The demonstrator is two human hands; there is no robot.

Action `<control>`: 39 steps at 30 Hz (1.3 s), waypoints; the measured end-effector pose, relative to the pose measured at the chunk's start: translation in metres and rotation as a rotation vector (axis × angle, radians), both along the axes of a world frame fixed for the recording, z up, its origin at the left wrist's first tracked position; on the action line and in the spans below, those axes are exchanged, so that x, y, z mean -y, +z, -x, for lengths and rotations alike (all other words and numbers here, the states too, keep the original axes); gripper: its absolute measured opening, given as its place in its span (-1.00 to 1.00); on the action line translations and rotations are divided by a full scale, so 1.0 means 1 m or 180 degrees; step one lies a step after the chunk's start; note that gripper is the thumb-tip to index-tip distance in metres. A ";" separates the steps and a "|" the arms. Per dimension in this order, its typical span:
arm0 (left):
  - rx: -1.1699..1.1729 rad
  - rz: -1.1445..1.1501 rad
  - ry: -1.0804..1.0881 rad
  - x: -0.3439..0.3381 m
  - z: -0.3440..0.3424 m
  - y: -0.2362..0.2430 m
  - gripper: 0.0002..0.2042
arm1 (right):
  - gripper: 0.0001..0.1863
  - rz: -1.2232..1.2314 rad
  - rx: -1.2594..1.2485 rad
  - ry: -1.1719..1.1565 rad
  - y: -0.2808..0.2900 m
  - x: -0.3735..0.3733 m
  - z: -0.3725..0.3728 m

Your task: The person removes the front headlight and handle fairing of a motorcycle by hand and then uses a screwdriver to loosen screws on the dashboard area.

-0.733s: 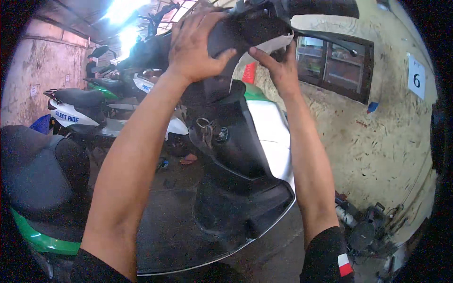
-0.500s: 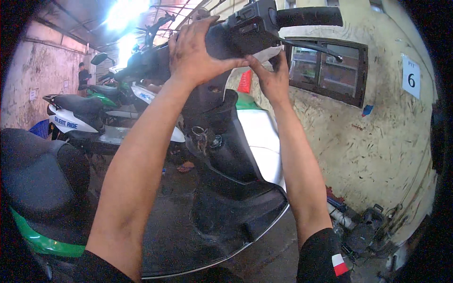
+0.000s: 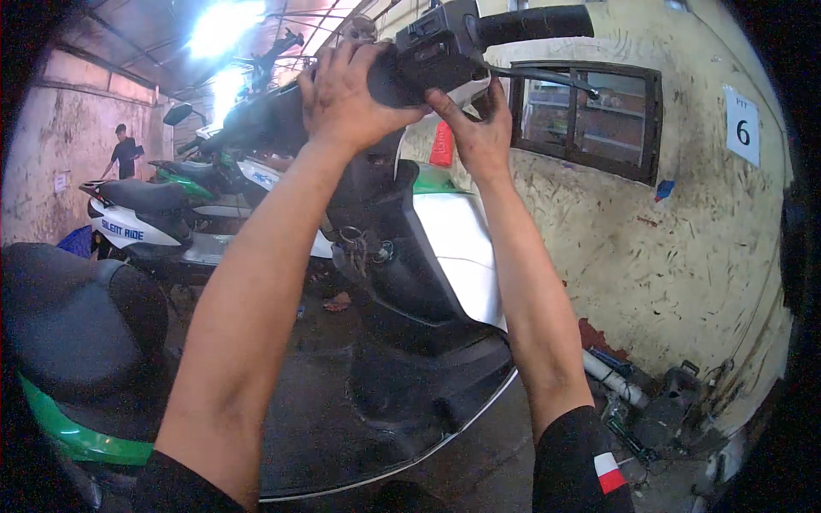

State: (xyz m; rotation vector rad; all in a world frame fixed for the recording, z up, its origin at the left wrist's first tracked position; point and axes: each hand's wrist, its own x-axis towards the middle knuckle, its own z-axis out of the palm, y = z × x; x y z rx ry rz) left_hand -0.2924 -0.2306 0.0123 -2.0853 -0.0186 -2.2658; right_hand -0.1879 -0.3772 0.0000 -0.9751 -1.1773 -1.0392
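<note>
My left hand (image 3: 349, 101) is wrapped over the black handlebar cover (image 3: 406, 79) of a scooter, fingers on top and thumb stretched along its lower edge. My right hand (image 3: 481, 132) grips the cover's underside beside the switch housing (image 3: 440, 43), its thumb close to the left thumb tip. What lies behind the right fingers is hidden. Above that hand a black rubber grip (image 3: 534, 26) and a brake lever (image 3: 552, 79) stick out to the right. Below my hands is the front panel with a white side (image 3: 462, 256), and a bunch of keys (image 3: 355, 244) hangs there.
The scooter's black seat (image 3: 77, 333) is at left, above the dark footboard (image 3: 316, 402). Other scooters (image 3: 141, 209) stand behind, with a person (image 3: 126, 154) near the far wall. At right are a stained wall with a window (image 3: 586, 120) and a heap of parts (image 3: 658, 402).
The handlebar and both hands sit slightly further left in the picture; the hands keep nearly the same hold. The person in the background has come further into sight, with an arm out.
</note>
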 end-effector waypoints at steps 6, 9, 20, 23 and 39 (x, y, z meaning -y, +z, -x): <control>0.0124 -0.0292 -0.0106 -0.009 0.002 -0.003 -0.17 | -0.23 -0.0106 -0.0090 -0.0118 -0.001 -0.008 -0.005; 0.0389 -0.0240 -0.0229 -0.006 -0.001 -0.015 -0.18 | -0.22 -0.0123 -0.0302 -0.0228 -0.009 -0.009 0.009; -0.0672 0.0057 -0.1149 0.000 0.032 -0.028 -0.51 | -0.38 0.0989 -0.1602 -0.0460 -0.087 0.068 -0.057; -0.0940 0.0191 -0.1178 -0.014 0.053 -0.039 -0.64 | -0.19 0.1227 -0.3222 0.1555 -0.060 0.057 0.000; -0.2909 0.0618 -0.2705 -0.029 0.082 0.096 0.03 | -0.51 0.2425 -0.3473 -0.0651 0.112 0.098 0.201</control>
